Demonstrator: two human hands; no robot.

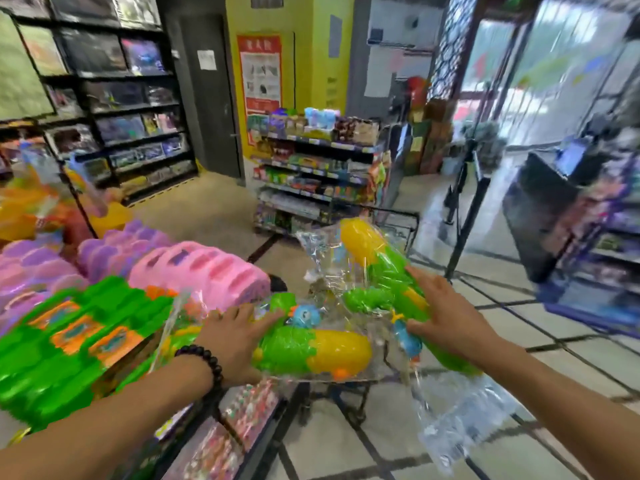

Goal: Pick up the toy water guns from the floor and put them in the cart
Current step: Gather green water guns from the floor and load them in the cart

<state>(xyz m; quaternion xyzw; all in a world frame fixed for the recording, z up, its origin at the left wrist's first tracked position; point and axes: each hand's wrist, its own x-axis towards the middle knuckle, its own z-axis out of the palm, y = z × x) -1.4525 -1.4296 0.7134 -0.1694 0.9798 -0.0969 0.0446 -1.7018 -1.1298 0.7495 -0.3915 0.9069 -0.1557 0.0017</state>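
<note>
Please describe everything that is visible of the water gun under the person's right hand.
The water gun is green and yellow plastic: a rounded yellow tank at its far end, then a green body running toward the camera, with a small blue bird-like figure beside it. It is sealed in a clear, crinkled plastic bag that hangs loose below. It lies tilted, tank end higher and farther away, over a dark wire cart. The right hand rests spread on its body, fingers extended. Whether the hand truly grips it is unclear.

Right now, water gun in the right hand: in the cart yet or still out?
Out. The right hand holds the bagged water gun tilted in the air above the cart, not resting inside it.
</note>
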